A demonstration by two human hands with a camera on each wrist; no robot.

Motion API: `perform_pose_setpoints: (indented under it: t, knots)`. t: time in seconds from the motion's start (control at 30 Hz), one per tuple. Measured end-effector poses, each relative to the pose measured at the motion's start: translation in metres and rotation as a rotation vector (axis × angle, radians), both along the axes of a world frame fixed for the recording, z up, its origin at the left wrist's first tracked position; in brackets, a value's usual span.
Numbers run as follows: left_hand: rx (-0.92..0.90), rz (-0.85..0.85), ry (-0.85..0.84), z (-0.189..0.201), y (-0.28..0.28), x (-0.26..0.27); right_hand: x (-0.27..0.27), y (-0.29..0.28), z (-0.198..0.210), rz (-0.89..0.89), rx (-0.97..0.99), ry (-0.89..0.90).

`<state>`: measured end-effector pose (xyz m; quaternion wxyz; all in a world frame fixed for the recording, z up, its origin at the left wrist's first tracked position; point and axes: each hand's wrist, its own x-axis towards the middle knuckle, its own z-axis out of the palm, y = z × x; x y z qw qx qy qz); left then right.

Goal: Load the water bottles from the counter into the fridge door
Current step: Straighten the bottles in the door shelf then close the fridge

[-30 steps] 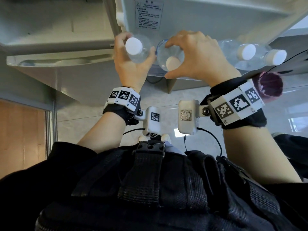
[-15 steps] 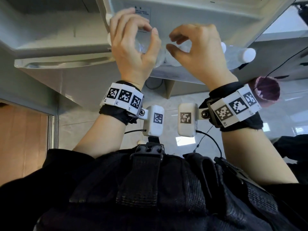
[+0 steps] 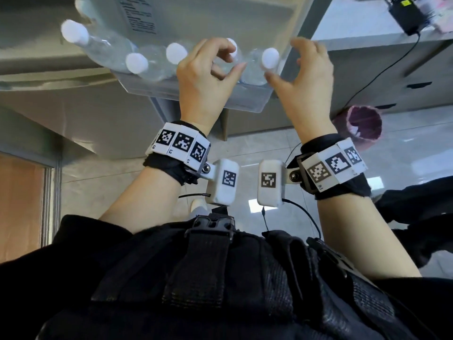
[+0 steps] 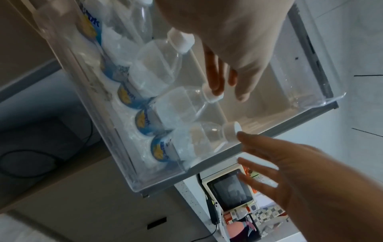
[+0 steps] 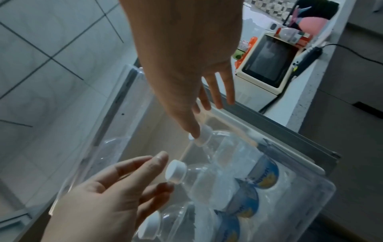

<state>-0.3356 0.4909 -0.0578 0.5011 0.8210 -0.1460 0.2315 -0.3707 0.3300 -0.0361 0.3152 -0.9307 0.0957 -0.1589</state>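
Note:
Several clear water bottles with white caps (image 3: pixel 176 53) stand in a row in the clear fridge door shelf (image 3: pixel 196 96). My left hand (image 3: pixel 232 60) hovers over the second bottle from the right, fingers loosely bent around its cap (image 5: pixel 176 172) without gripping. My right hand (image 3: pixel 284 61) is beside the end bottle (image 3: pixel 269 57). Its thumb tip brushes that cap (image 5: pixel 199 137), and the other fingers are spread. In the left wrist view my left fingers (image 4: pixel 217 78) lie straight over a cap (image 4: pixel 211 96). Neither hand holds anything.
The fridge body (image 3: pixel 49 77) is on the left. A grey counter (image 3: pixel 367 25) with a black adapter (image 3: pixel 407 15) and a small oven (image 4: pixel 230 194) lies to the right of the door. A purple bin (image 3: pixel 365 126) stands on the tiled floor.
One second ago each hand gripped a bottle at the shelf. Both have let go and drawn back. My view has shifted, so the row of bottles now lies to the left.

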Motion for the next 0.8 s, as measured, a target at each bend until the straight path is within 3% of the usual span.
perform_pose_setpoints:
  t: [0.1,0.2,0.37,0.6,0.8]
  knots:
    - [0.106,-0.016,0.057,0.002,-0.007,0.015,0.009,-0.005,-0.015,0.047,0.066,0.155]
    - [0.196,0.003,0.007,0.010,-0.010,0.037,0.022,-0.003,-0.022,0.084,0.147,0.142]
    - [0.196,0.025,-0.019,0.016,-0.011,0.067,0.047,0.000,-0.020,0.099,0.207,0.055]
    - [0.109,0.040,-0.018,0.021,-0.001,0.117,0.098,0.002,-0.017,-0.121,0.331,-0.186]
    - [0.140,-0.069,0.050,0.017,0.007,0.130,0.136,0.008,-0.019,-0.209,0.402,-0.196]
